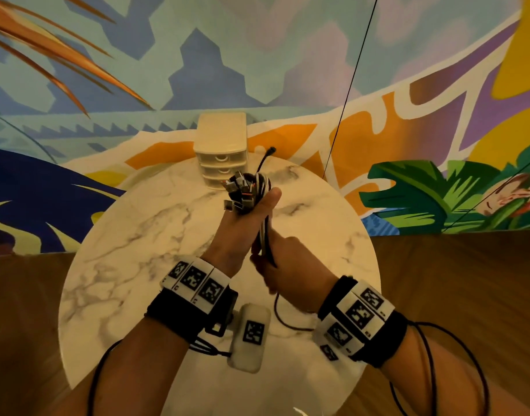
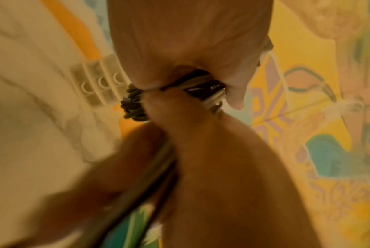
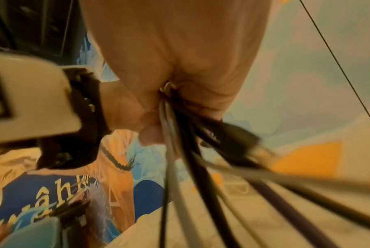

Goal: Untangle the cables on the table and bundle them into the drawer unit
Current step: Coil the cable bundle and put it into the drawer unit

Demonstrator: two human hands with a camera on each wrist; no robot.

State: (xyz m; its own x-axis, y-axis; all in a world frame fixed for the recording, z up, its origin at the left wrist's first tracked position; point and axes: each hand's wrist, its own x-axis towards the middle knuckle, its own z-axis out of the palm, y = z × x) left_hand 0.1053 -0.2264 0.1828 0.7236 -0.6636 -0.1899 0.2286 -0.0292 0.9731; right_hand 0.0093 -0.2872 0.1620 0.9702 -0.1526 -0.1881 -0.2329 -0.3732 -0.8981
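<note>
Black and white cables [image 1: 248, 187] we grip bunched in left hand [image 1: 242, 226]; right hand [image 1: 283, 271] fingers clasp their trailing lengths.

Drawer unit [image 1: 221, 151] at table [image 1: 137, 235] far edge; cables [image 1: 248, 190] (held above) in front of it.

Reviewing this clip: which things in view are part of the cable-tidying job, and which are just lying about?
Part of the job:
- cable bundle, gripped by the left hand
- trailing cable strands, gripped by the right hand
- drawer unit, drawers all closed

Just there:
- marble table
- white tagged device near the wrists
- painted wall
</note>
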